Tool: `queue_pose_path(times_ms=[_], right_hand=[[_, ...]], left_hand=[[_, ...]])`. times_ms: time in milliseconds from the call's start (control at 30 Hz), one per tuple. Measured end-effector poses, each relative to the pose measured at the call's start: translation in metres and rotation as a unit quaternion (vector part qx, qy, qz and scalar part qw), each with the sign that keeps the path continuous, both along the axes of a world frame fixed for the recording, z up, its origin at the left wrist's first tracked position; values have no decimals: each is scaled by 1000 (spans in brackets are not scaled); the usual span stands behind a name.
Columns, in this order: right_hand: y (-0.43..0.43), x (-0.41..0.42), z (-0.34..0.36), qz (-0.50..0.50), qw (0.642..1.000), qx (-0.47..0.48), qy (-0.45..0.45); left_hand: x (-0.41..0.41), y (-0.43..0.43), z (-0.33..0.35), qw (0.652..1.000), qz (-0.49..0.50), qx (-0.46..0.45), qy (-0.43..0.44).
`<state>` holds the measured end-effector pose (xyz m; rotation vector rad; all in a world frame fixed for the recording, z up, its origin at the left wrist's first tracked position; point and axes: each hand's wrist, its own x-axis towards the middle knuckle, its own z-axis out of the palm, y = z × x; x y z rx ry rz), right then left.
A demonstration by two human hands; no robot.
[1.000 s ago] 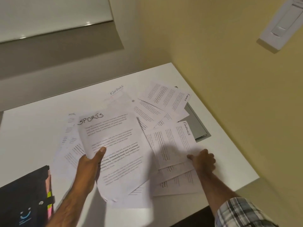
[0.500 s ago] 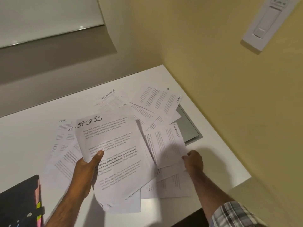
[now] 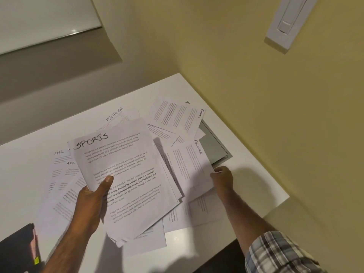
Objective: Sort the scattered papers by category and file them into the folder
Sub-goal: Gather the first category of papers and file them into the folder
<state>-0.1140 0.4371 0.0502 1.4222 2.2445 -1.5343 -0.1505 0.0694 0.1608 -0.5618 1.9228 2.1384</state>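
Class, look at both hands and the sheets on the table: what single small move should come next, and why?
Probably lift the Finance sheet clear of the pile and set it apart as its own category. The right hand already pinches its lower corner, while the left hand holds a stack topped by the Sports sheet, so the two do not belong together.

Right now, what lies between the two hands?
In the head view, the left hand and right hand are separated by overlapping papers: the held SPORTS stack, then a FINANCE sheet the right hand pinches.
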Motion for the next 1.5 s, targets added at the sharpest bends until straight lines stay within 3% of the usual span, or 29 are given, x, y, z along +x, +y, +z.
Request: queue_pose_path(times_ms=[100,200,300,367,400,533,667,800,900,967,1167,1367,1500], right_hand=[[11,2,2,-4,992,-125,11],[18,6,-3,24,992,-123,7],[18,13,-8,52,996,50,-49],[13,20,-7,60,978,174,-99],[10,21,-7,52,975,190,-98],[-7,14,-5,1,989,123,-80],[-17,8,-4,-40,985,138,-97],[-10,4,-15,-65,997,18,-32],[-7,2,-14,12,995,-89,45],[-2,1,-14,64,990,-111,56],[26,8,-7,-159,985,50,41],[45,21,-12,-218,974,49,-27],[40,25,-15,-245,970,6,-10]], left_hand=[[-3,-4,-3,1000,-1,15,2],[-3,-3,-6,1000,-3,24,7],[-4,0,-4,1000,-7,19,8],[-5,1,-3,1000,-4,10,9],[-5,2,-2,1000,-3,8,11],[-5,4,2,1000,-4,14,15],[-5,2,3,1000,-3,15,14],[-6,-2,3,1000,3,12,17],[-7,-4,2,1000,5,12,17],[-7,-4,2,1000,8,8,19],[-8,-3,5,1000,14,17,21],[-8,-6,5,1000,13,13,19],[-7,0,8,1000,6,14,25]])
